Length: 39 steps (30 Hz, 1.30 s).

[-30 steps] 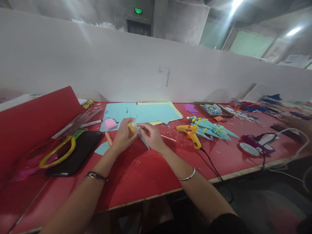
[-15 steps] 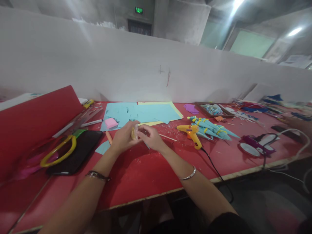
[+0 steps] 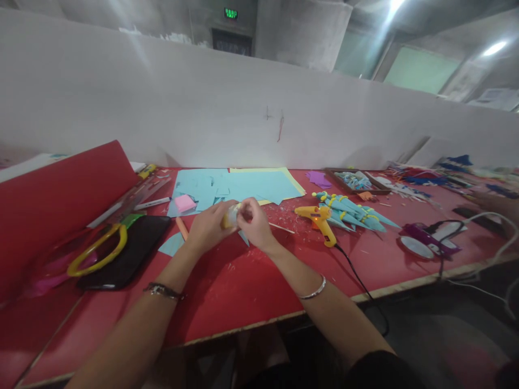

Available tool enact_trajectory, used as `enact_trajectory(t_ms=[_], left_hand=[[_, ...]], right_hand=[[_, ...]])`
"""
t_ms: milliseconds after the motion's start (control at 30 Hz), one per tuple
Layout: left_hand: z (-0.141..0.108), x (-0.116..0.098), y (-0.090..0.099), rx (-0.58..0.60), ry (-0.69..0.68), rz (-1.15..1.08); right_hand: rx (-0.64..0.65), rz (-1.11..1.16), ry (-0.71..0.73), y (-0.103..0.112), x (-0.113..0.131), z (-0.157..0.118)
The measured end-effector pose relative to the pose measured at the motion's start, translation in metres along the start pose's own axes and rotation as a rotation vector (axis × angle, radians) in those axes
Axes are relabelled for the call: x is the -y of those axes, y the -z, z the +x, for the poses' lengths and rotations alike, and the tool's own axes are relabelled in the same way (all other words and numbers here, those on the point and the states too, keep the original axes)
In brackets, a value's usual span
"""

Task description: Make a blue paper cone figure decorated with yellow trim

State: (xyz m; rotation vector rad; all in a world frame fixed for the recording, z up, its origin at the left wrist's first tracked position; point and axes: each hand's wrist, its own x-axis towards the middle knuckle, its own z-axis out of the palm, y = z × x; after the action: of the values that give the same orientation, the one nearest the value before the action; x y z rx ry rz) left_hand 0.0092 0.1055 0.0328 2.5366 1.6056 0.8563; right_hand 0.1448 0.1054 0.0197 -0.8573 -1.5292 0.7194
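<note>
A small roll of clear, yellowish tape (image 3: 230, 217) is in my left hand (image 3: 208, 226), whose fingers are wrapped round it. My right hand (image 3: 256, 226) is at the roll's right side, thumb and fingertips pinched together; what they hold is too small to make out. Beneath the hands, a pointed light-blue paper piece (image 3: 244, 237) shows against the red table (image 3: 243, 292). Light-blue sheets (image 3: 259, 186) lie just behind, and a thin stick (image 3: 281, 228) is right of my right hand.
A yellow glue gun (image 3: 320, 220) with a black cord lies to the right, beside blue paper cones (image 3: 352, 210). Yellow-handled scissors (image 3: 99, 259) rest over a black phone (image 3: 138, 254) at left. A person's hand (image 3: 492, 208) is at far right.
My right hand has shifted slightly up and turned, its fingers now more curled. The tape roll has tilted and shows more of its side.
</note>
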Motion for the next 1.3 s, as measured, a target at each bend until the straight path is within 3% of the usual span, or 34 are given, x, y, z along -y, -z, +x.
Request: enact_trajectory(t_ms=[100, 267, 367, 533, 833, 1133, 1300], left_hand=[[0.0, -0.001, 0.002, 0.032, 0.088, -0.119], [0.001, 0.007, 0.0, -0.005, -0.004, -0.439], [0.001, 0.011, -0.002, -0.037, 0.028, -0.513], [0.0, 0.009, -0.002, -0.075, 0.102, -0.489], [-0.001, 0.007, 0.006, 0.053, 0.009, -0.454], [-0.001, 0.004, 0.007, 0.066, 0.136, -0.562], [0.0, 0.009, 0.004, 0.086, 0.11, -0.487]], right_hand=[[-0.007, 0.015, 0.036, 0.003, 0.0, 0.003], [0.119, 0.004, 0.027, 0.006, -0.006, 0.005], [0.238, 0.053, -0.033, 0.002, -0.011, 0.003], [0.333, 0.09, -0.044, -0.001, -0.013, 0.001], [0.455, 0.146, -0.058, 0.002, -0.01, 0.0], [0.523, 0.247, -0.152, 0.0, 0.0, -0.002], [0.597, 0.201, -0.157, 0.0, 0.002, -0.004]])
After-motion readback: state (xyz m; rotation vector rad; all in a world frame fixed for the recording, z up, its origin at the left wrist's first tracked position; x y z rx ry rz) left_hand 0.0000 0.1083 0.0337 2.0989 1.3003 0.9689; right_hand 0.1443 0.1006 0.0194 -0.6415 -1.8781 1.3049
